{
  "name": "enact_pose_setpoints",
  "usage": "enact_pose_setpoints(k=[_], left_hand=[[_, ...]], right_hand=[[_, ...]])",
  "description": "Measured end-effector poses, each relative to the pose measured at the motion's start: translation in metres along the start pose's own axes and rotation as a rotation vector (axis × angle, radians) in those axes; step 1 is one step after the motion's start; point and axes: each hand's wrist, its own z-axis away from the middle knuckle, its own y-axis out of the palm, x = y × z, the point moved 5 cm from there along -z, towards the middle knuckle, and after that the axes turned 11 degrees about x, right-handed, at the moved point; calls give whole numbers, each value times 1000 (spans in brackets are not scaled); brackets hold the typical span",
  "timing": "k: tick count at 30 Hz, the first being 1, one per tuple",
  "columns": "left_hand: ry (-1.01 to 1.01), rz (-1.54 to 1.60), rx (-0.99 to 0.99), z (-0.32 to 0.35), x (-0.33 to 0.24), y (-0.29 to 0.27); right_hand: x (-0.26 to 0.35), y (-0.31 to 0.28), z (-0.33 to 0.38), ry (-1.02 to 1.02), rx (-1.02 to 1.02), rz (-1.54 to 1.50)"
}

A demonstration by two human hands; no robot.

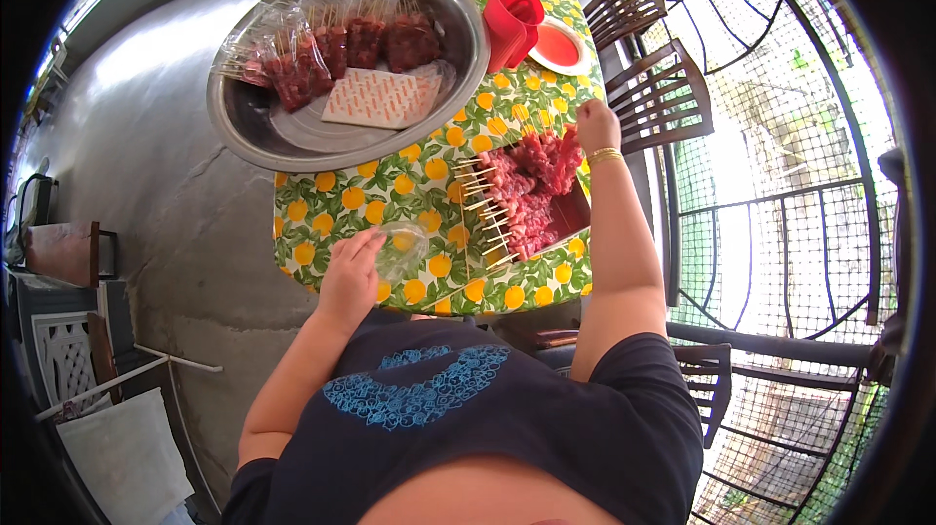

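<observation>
While my right hand (597,125) pinches a strip of raw meat (567,156) above the red tray (575,213) heaped with meat skewers (512,203), my left hand (353,267) grips a clear plastic bag (402,244) flat on the desk (409,179). Further off, a round steel basin (292,135) holds bagged skewers (331,42) — plus a white packet. Lemon-print oilcloth covers the desk; grey concrete floor lies left, mesh fencing right.

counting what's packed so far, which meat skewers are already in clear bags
The skewers in the big round metal bowl are bagged. Those in the tray by the right hand lie bare, sticks pointing left.
</observation>
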Motion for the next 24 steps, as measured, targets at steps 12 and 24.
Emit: enact_pose_setpoints(k=[12,24], left_hand=[[123,-154,-20,-24,3,18],[147,-210,-21,-42,21,41]], right_hand=[[-88,41,218,421,-626,-1442],[-116,68,329,701,122,-1380]])
